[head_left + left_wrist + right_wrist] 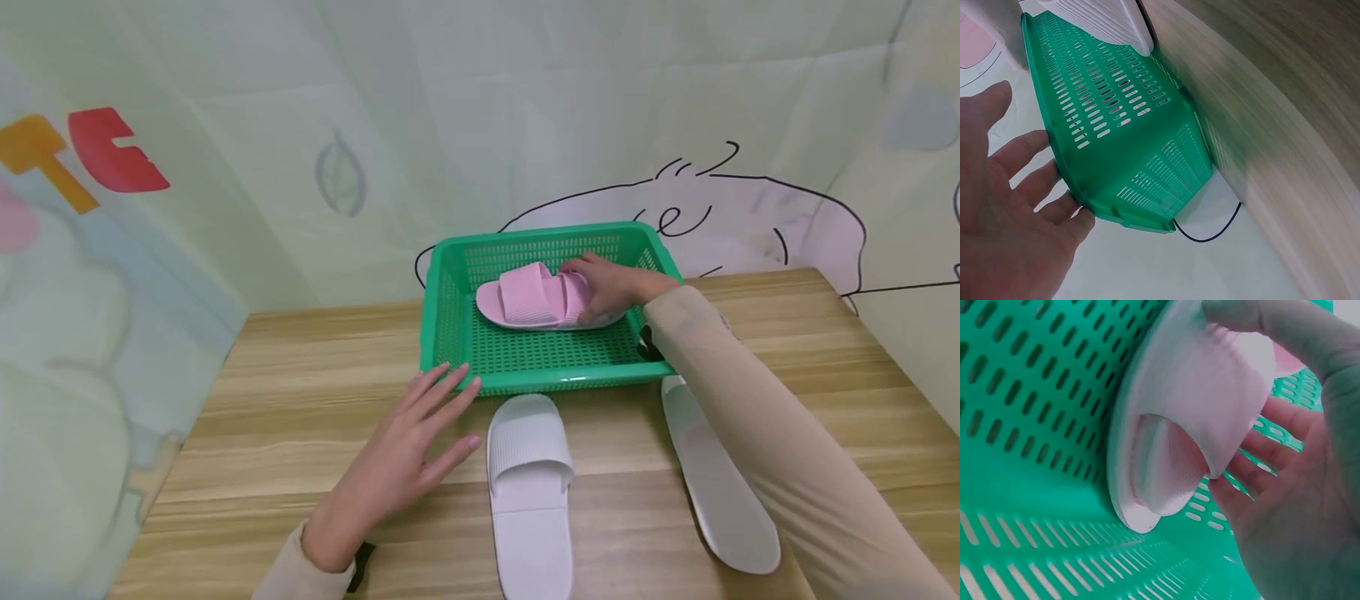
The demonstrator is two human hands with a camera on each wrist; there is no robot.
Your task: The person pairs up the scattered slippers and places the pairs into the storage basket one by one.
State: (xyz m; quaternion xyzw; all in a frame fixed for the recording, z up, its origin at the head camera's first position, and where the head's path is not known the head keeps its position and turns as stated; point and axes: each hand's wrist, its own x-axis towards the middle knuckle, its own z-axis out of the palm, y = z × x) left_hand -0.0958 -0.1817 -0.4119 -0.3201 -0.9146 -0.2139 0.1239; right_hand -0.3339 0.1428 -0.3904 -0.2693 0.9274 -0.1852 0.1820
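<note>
A pair of pink slippers (525, 298) lies in the green basket (570, 379), fitted together, with the end of one showing under the strap of the other in the right wrist view. My right hand (611, 287) reaches over the basket's right side and holds the pair, thumb on the near side and fingers on the far side. In the right wrist view the thumb lies on the pink strap (1210, 394). My left hand (397, 450) is spread, its fingertips at the basket's front left rim; the left wrist view shows them along the rim (1063, 172).
A white slipper (531, 533) lies on the wooden table (322, 392) in front of the basket. Another white slipper (731, 500) lies to its right, partly hidden under my right sleeve. Behind the table hangs a printed cloth (450, 125).
</note>
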